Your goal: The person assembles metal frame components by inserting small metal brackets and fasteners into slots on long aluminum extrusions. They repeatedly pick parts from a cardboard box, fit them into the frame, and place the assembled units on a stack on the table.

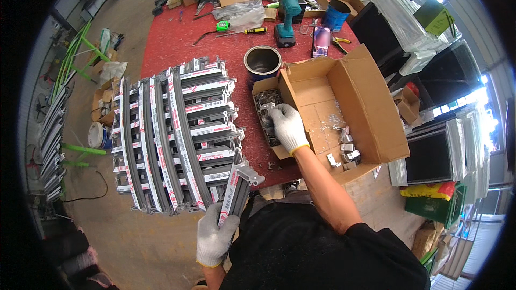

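My left hand (216, 234), in a white knit glove, is closed round a grey metal profile (235, 193) with printed film on it. The profile slants up from the hand, and a bracket-like end piece shows at its top. My right hand (287, 126), also gloved, reaches into a small cardboard box (282, 151) of small metal parts (267, 98). Its fingers are bent down among the parts, and their tips are hidden. Left of the box lies a crosswise stack of similar film-covered profiles (180, 123) on the red table (177, 37).
A large open carton (371, 107) with several metal corner pieces (346, 147) stands beside the small box. Behind are a metal can (262, 62), a cordless drill (287, 19), a screwdriver (252, 31), a green tape measure (222, 26) and a blue tin (336, 15). Framed panels (430, 158) lean at the right.
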`<action>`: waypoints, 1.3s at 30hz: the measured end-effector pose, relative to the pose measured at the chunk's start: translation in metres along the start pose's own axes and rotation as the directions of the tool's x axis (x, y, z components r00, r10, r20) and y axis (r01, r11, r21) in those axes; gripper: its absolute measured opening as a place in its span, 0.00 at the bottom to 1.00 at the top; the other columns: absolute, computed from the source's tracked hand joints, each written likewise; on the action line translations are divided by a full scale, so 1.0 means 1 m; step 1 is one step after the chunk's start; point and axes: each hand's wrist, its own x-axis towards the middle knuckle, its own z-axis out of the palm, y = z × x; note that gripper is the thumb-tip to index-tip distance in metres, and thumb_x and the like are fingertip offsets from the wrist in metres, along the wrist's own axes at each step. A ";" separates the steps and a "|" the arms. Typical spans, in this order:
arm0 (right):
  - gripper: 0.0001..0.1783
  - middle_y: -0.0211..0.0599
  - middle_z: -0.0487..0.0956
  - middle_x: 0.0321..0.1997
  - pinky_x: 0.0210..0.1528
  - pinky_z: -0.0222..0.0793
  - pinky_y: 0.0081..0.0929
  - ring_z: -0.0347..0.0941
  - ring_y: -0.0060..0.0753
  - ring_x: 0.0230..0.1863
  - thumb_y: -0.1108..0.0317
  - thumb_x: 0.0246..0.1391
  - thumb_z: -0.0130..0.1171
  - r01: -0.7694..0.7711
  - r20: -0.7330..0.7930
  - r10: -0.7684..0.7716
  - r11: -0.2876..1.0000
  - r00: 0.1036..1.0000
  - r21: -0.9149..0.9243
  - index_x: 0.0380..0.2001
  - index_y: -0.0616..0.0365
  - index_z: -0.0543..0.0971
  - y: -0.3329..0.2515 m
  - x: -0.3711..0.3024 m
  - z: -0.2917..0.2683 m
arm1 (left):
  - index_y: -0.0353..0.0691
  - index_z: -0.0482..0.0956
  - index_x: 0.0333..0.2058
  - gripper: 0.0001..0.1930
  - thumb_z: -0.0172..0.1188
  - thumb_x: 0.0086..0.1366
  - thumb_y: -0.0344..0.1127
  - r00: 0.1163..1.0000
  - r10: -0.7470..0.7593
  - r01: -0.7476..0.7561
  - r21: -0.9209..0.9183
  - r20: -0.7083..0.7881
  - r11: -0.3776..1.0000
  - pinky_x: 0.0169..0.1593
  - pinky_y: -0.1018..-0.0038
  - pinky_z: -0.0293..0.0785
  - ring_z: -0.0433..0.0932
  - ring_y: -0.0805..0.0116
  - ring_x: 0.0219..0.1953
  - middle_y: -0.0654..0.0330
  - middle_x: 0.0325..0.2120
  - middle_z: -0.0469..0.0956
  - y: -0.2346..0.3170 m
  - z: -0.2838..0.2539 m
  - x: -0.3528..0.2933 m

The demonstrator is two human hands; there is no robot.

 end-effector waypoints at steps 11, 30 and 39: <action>0.14 0.42 0.89 0.32 0.38 0.83 0.35 0.86 0.28 0.31 0.62 0.69 0.66 0.175 0.709 0.057 0.952 0.702 -0.249 0.42 0.65 0.89 -0.056 -0.119 -0.028 | 0.28 0.80 0.60 0.53 0.70 0.65 0.82 0.949 0.065 0.060 -0.379 0.309 0.923 0.30 0.75 0.75 0.81 0.74 0.28 0.55 0.43 0.86 0.017 -0.003 0.016; 0.14 0.44 0.90 0.40 0.48 0.83 0.36 0.88 0.30 0.43 0.64 0.73 0.67 0.165 0.504 -0.008 0.949 0.864 -0.267 0.53 0.63 0.86 -0.057 -0.129 -0.083 | 0.29 0.85 0.57 0.25 0.69 0.70 0.42 0.953 0.070 -0.059 -0.046 0.293 0.997 0.49 0.66 0.81 0.84 0.69 0.42 0.53 0.39 0.89 0.055 0.022 0.032; 0.14 0.34 0.90 0.39 0.40 0.82 0.24 0.84 0.20 0.35 0.71 0.73 0.67 0.035 0.080 -0.041 0.997 0.996 0.068 0.54 0.68 0.88 -0.125 -0.136 -0.113 | 0.27 0.86 0.56 0.25 0.73 0.65 0.37 0.978 0.134 -0.159 0.153 0.159 0.975 0.52 0.62 0.84 0.90 0.59 0.44 0.44 0.42 0.90 0.073 0.036 0.027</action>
